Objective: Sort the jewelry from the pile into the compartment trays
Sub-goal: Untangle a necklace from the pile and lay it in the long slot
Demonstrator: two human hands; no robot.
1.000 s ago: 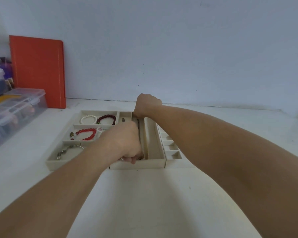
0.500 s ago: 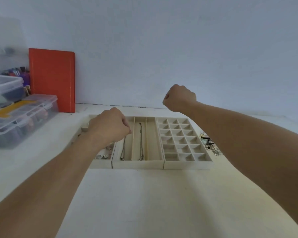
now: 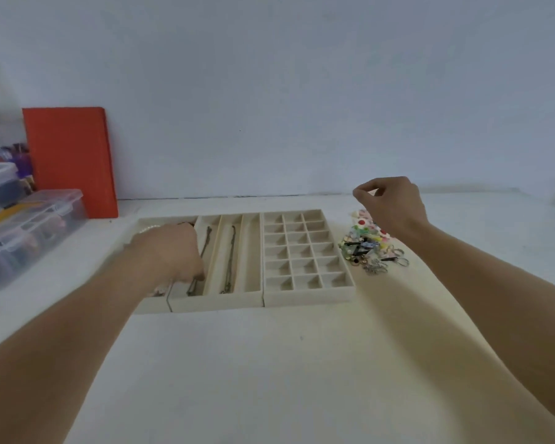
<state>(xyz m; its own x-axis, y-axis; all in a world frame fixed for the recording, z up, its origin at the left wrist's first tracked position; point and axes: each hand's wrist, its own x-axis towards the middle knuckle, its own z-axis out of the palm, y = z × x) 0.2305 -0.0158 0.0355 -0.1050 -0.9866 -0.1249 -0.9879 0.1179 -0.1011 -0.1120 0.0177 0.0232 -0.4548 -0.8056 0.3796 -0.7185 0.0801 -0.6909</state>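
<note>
Head view: right hand point(image 3: 390, 205) moved over jewelry pile point(image 3: 370, 245).

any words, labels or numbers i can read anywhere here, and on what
None can be read.
Red board: plain face, no print.
Clear boxes: something yellow inside, too blurred to show any text.
Trays: bare walls, no labels.
Jewelry pile: charms too small and blurred to show any marks.

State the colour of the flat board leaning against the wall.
The board is orange-red, plain, seen in the head view.
</note>
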